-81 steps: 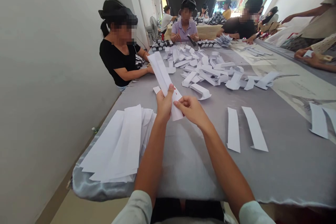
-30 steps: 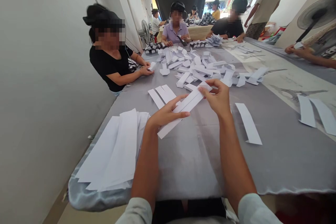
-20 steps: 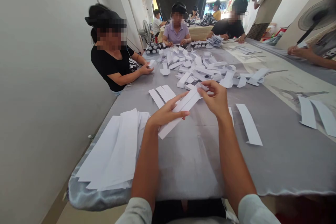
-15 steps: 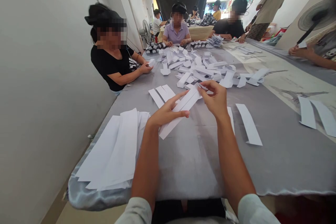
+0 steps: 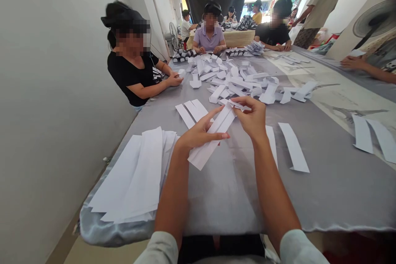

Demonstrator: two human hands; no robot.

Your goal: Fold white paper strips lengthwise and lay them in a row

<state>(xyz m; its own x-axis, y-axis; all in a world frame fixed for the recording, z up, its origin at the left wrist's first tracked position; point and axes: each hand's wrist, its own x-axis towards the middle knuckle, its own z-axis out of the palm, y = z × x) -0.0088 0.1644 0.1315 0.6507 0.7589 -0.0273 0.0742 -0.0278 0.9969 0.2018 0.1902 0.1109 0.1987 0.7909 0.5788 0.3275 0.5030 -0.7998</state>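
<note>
A white paper strip [image 5: 213,136] with a lengthwise crease or slit is held slanting above the table in front of me. My left hand [image 5: 202,132] grips it around the middle, thumb on top and the other fingers partly hidden beneath. At the strip's far end, my right hand [image 5: 250,113] pinches the paper, which is folded over there. Beyond my left hand lie flat white strips [image 5: 193,109]. To the right of my right forearm rest two more strips, one of them a strip with a folded end [image 5: 293,147].
A stack of white paper sheets [image 5: 133,177] lies at the table's left corner. A heap of folded white paper pieces [image 5: 229,76] covers the middle. Co-workers sit around the grey table [image 5: 340,198]. More strips [image 5: 363,134] lie at the right, and a fan [image 5: 374,18] stands behind.
The strip's near end has tilted slightly, showing more of its face, and the fold at its far end stands differently under my right fingers. Both hands keep their hold.
</note>
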